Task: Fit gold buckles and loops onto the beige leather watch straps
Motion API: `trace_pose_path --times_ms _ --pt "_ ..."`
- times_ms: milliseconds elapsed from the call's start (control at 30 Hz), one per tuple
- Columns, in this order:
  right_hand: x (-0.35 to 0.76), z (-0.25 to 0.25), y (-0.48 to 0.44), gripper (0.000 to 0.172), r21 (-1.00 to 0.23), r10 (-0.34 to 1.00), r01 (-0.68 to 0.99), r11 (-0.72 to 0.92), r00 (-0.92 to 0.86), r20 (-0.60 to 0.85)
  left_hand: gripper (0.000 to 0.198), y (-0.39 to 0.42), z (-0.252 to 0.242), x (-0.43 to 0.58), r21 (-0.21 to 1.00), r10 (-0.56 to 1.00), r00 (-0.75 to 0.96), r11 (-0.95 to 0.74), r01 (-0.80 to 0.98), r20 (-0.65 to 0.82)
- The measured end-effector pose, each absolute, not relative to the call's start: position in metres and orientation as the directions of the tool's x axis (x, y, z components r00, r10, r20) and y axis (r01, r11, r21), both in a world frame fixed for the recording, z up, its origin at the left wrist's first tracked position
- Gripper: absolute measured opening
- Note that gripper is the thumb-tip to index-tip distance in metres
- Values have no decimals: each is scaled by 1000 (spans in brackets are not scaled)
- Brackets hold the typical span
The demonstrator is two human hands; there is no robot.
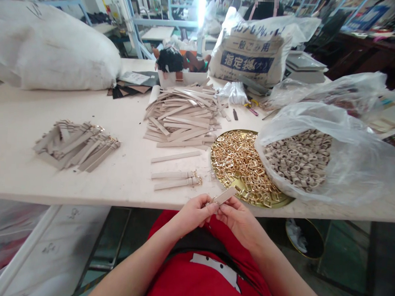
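Observation:
Close to the table's front edge, my left hand and my right hand meet around one beige strap. Fingers of both hands pinch it, and its upper end points up to the right. A bit of metal seems to show at my left fingertips, too small to make out. Just beyond my hands lie two straps with gold buckles and a single plain strap. To the right, a round gold tray holds many gold buckles.
A heap of loose straps lies mid-table, with buckled straps piled at left. An open plastic bag of beige loops overlaps the tray. Behind stand white sacks, a scale and a person.

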State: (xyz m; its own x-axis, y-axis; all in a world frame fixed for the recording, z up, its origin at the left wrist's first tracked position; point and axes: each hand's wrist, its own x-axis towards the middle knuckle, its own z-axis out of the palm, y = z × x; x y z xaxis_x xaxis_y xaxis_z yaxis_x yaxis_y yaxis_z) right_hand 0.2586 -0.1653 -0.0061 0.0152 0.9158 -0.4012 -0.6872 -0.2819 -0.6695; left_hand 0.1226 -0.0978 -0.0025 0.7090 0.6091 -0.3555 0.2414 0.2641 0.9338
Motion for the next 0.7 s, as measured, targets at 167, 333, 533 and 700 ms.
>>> trace_pose_path --times_ms 167,333,533,700 --pt "255 -6 -162 18 -611 900 -732 -300 -5 -437 35 -99 -5 122 912 595 698 336 235 -399" --pt "251 -2 -162 14 -607 898 -753 -254 50 -437 35 -103 -9 122 907 608 688 375 191 -396" --pt "249 -3 -163 12 -676 894 -693 -249 103 -435 33 -105 -12 125 903 631 666 398 160 -397" --pt "249 -3 -164 13 -745 898 -611 -268 122 -423 32 -108 -13 129 911 663 639 376 167 -391"
